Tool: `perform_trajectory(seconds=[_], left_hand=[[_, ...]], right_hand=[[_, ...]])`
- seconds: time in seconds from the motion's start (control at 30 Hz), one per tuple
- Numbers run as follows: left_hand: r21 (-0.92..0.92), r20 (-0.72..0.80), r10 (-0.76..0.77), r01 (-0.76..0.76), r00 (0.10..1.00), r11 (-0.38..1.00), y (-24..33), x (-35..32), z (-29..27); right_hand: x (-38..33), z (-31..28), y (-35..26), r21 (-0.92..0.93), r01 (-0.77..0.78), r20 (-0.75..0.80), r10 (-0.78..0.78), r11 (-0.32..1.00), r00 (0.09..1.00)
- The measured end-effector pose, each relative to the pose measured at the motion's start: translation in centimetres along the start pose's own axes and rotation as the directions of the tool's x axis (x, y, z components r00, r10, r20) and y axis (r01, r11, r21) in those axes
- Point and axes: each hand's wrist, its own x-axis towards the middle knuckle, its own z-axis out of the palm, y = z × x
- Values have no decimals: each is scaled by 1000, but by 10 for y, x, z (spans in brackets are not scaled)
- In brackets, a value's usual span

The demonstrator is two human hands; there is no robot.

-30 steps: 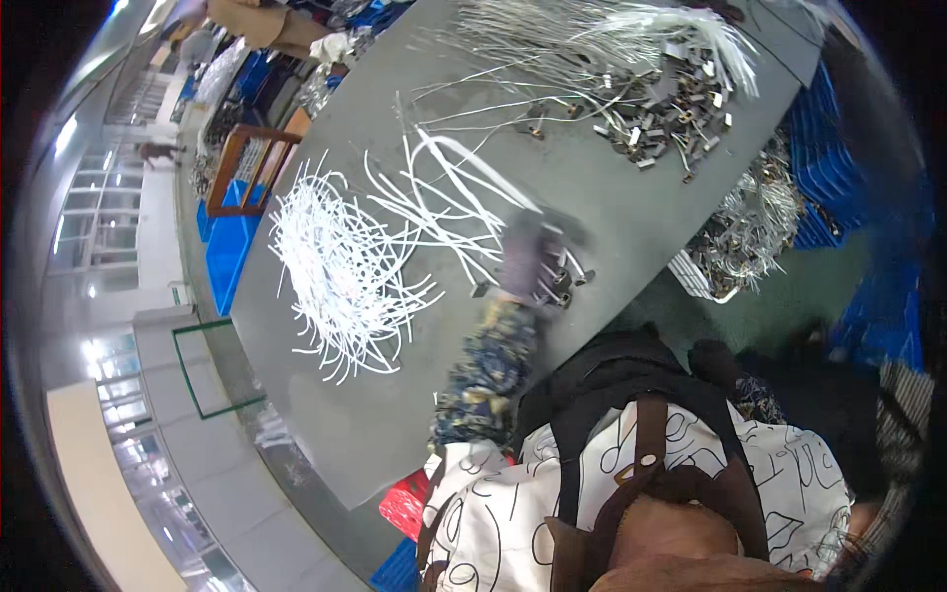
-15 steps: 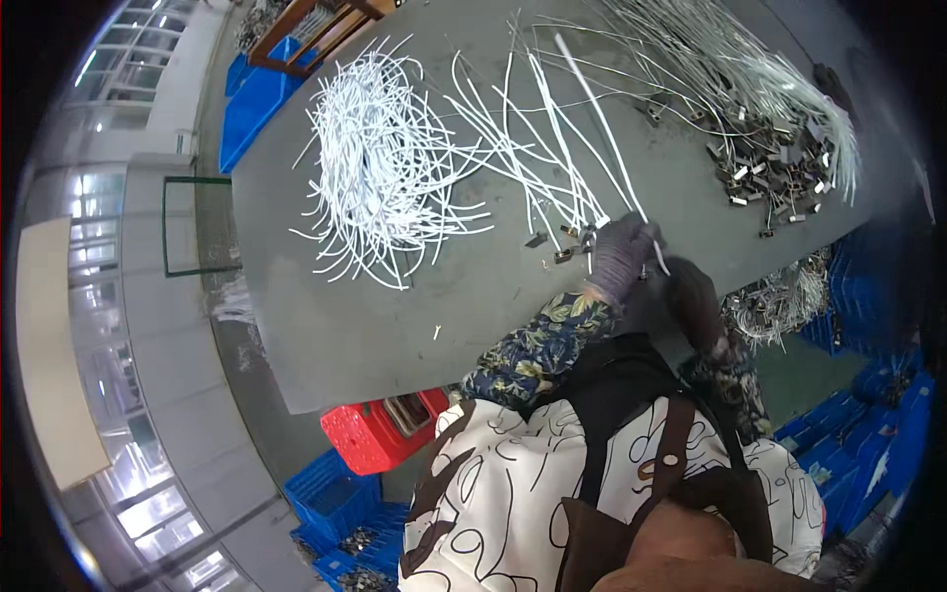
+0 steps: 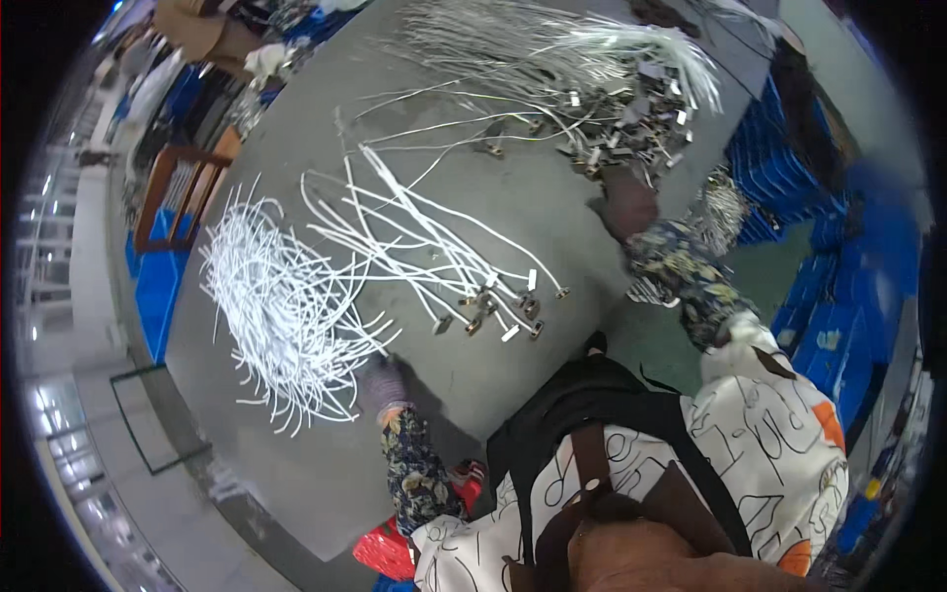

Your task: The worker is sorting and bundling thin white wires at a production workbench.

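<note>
Since the earlier frame both hands have been spread apart; the gloved left hand [image 3: 383,383] is laid at the edge of the loose white cable pile [image 3: 281,306]; the right hand [image 3: 627,200] is set beside the connector-tipped cable heap [image 3: 631,109] on the grey table [image 3: 552,212]; neither grip can be told.

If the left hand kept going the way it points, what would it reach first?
Most likely the heap of loose white wires: the gloved left hand lies at its near edge, pointing into it. Whether it touches them is unclear.
</note>
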Motion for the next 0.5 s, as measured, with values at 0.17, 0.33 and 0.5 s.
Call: perform_trajectory(seconds=[0.17, 0.33, 0.5], left_hand=[[-625, -103, 587, -511, 803, 590, 117, -63, 22], [-804, 94, 574, -279, 813, 526, 226, -115, 30], [-370, -155, 891, -862, 426, 347, 293, -142, 75]], right_hand=[[-12, 23, 14, 334, -111, 176, 54, 936, 983], [-82, 64, 75, 545, 406, -257, -314, 734, 914], [-155, -30, 17, 737, 296, -8, -431, 607, 902]])
